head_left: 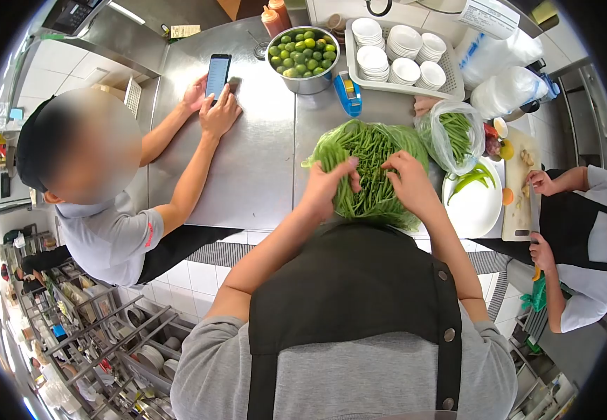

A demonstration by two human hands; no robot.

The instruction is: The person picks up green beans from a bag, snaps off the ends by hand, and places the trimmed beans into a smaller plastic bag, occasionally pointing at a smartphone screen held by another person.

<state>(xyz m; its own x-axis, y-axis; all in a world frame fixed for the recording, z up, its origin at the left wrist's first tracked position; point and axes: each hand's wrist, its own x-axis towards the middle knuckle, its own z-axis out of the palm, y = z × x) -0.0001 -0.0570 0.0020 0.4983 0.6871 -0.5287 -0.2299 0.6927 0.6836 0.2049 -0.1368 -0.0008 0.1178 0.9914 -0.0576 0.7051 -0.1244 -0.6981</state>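
A large clear green-tinted plastic bag (415, 218) stands open on the steel counter in front of me, full of long green beans (368, 157). My left hand (328, 187) is over the left side of the beans, thumb and fingers apart, the fingertips slightly blurred. Over the right side, my right hand (412, 183) has its fingers curved down at the beans, with no bean plainly gripped. Beside the bag on the right, a smaller clear bag (426, 129) holds more green beans. A white oval plate (473, 210) with a few long green peppers (473, 180) lies below that smaller bag.
A steel pot (308, 85) of limes, a blue tape dispenser (349, 94) and a crate (447, 89) of stacked white bowls stand behind the bag. At left a co-worker holds a phone (218, 75). At right another co-worker works at a cutting board (517, 210).
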